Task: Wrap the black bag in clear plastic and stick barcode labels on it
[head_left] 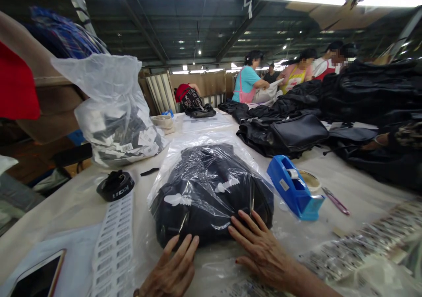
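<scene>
A black bag [211, 178] lies on the table inside a clear plastic bag [171, 160], with white marks showing through the film. At its near left edge, my left hand [173, 268] rests with fingers stretched out against the plastic. My right hand [260, 248] lies spread on the near right part of the same bundle, fingertips pressing on the film. Neither hand grips anything. Just right of the bundle stands a blue tape dispenser [293, 187].
A sheet of barcode labels [114, 244], a roll of black ribbon [115, 185] and a phone [38, 275] lie at left. Behind them stands a plastic sack of tags [121, 130]. Right are a cutter [335, 201] and black bags [286, 134]. Several people work at the back.
</scene>
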Tool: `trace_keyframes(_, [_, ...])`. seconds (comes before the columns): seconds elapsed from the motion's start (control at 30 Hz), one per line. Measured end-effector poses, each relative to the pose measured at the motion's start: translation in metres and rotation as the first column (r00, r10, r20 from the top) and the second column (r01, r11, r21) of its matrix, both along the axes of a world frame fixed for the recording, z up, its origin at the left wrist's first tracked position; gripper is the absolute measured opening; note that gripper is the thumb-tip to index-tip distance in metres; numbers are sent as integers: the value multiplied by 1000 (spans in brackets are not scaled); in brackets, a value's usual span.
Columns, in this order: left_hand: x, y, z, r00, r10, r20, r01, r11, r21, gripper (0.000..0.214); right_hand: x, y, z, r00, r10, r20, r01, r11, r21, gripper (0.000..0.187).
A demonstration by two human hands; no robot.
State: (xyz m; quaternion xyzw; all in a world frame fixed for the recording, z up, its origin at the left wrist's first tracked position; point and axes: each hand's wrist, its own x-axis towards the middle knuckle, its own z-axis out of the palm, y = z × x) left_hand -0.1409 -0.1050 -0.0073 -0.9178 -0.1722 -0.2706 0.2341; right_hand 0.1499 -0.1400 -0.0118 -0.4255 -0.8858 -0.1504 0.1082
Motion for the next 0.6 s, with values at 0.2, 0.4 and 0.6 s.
trace_keyframes(0.2, [-4, 4, -1, 999, 18, 47, -16, 999, -45, 25, 2, 0, -2, 999, 16, -34, -15, 999, 32, 63])
trace_keyframes(0.4, [-4, -3, 3, 998, 30, 51, -31, 999, 15, 24, 1, 4, -2, 997, 51, -53, -42, 984, 171, 64])
trace_keyframes(0.6, [-3, -5, 14, 995, 61, 80, -55, 995, -79, 33, 9, -2, 9, 989, 135, -54, -127, 984, 124, 75])
